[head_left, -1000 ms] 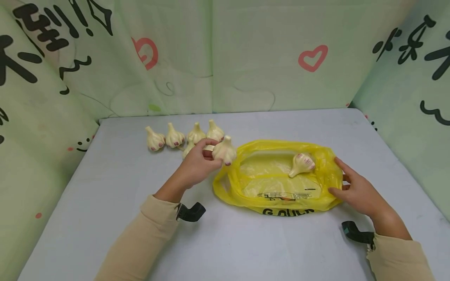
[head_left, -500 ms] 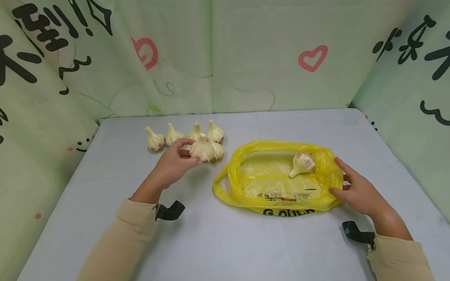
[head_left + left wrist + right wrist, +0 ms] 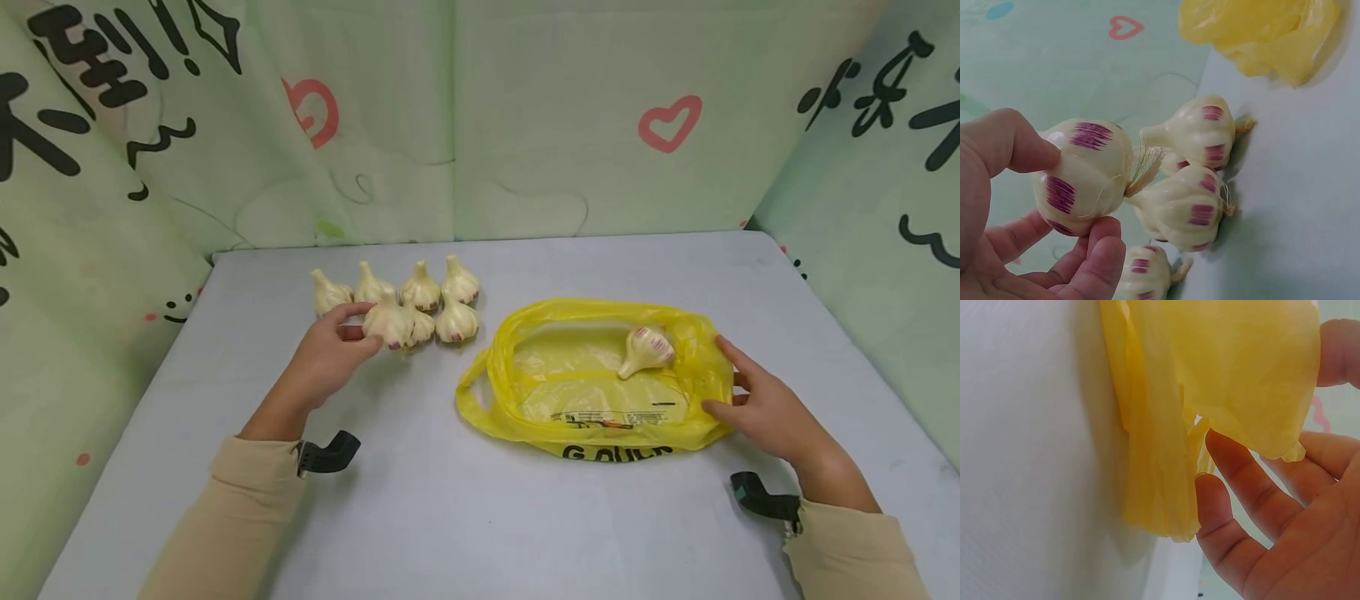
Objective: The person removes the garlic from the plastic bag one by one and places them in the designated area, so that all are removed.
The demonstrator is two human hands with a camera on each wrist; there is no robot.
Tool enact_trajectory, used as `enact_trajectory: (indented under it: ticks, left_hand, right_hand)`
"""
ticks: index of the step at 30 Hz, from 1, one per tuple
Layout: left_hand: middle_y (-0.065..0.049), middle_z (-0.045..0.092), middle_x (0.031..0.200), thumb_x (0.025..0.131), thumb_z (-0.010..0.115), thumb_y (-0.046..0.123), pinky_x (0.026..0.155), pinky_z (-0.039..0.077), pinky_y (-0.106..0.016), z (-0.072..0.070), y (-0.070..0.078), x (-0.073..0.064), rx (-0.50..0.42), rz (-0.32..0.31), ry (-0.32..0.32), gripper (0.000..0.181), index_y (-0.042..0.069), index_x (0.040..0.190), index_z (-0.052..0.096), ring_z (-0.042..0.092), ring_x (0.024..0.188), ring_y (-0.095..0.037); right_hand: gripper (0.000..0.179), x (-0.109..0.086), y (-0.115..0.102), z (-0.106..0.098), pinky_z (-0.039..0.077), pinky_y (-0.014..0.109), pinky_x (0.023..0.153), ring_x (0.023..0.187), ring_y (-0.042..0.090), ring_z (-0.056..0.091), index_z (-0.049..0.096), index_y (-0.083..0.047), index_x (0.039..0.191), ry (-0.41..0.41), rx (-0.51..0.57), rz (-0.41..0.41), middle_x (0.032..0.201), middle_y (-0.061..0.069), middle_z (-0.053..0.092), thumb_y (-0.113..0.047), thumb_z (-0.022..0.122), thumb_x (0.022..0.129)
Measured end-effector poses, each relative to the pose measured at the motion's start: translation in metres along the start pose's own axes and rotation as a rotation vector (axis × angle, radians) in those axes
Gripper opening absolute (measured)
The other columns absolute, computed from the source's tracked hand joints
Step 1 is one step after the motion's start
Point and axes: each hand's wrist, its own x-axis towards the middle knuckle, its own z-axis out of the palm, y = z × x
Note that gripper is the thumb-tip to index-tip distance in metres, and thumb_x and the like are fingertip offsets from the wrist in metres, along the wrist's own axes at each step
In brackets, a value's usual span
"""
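My left hand (image 3: 327, 354) pinches a garlic bulb (image 3: 386, 321) between thumb and fingers. Up close in the left wrist view, that bulb is glossy cream with purple painted-looking streaks and a tuft of root fibres. Several like it stand in two rows around it, among them a bulb (image 3: 456, 322) at the front right and a bulb (image 3: 460, 281) behind it. To the right, a yellow plastic bag (image 3: 600, 310) lies with its mouth spread wide, a garlic bulb (image 3: 646, 352) inside. My right hand (image 3: 765, 408) holds the bag's right end, thumb and fingers spread along the plastic.
A white table (image 3: 480, 517) carries everything. Light green printed cloth (image 3: 525, 167) encloses its back and sides. The bag's handle loop (image 3: 472, 400) sticks out to the left, between the bag and the bulbs.
My left hand has carried its garlic bulb leftward from beside the bag to the front of the rows, uncovering two front bulbs. The right hand and bag have stayed put.
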Motion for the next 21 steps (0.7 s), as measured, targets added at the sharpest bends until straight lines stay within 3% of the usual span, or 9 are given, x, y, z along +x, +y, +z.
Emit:
enact_trajectory:
  ticks: [2, 8, 21]
  left_hand:
    - [-0.019, 0.050, 0.135, 0.096, 0.062, 0.022, 0.088, 0.043, -0.041, -0.003, -0.002, 0.000, 0.005, -0.010, 0.006, 0.063, 0.015, 0.153, 0.038, 0.052, 0.113, -0.030]
    - [-0.021, 0.047, 0.135, 0.096, 0.061, 0.020, 0.087, 0.044, -0.039, -0.010, -0.010, 0.001, -0.007, -0.031, 0.022, 0.063, 0.013, 0.154, 0.037, 0.051, 0.112, -0.031]
    - [-0.023, 0.048, 0.135, 0.096, 0.060, 0.020, 0.084, 0.045, -0.037, -0.014, -0.023, 0.005, -0.014, -0.087, 0.035, 0.064, 0.012, 0.154, 0.036, 0.051, 0.110, -0.031]
  right_hand:
    - [0.093, 0.000, 0.000, 0.000, 0.051, 0.030, 0.081, 0.112, 0.052, 0.052, 0.002, -0.004, 0.160, 0.002, 0.001, 0.001, 0.149, 0.039, 0.028, -0.025, 0.066, 0.096]
    - [0.093, -0.001, 0.000, 0.001, 0.049, 0.057, 0.090, 0.112, 0.052, 0.052, 0.001, -0.003, 0.160, 0.008, 0.002, 0.001, 0.148, 0.040, 0.029, -0.025, 0.065, 0.096]
    - [0.093, -0.001, 0.000, 0.001, 0.049, 0.056, 0.090, 0.112, 0.052, 0.052, 0.001, -0.003, 0.160, 0.007, 0.004, 0.002, 0.149, 0.040, 0.028, -0.024, 0.065, 0.096]
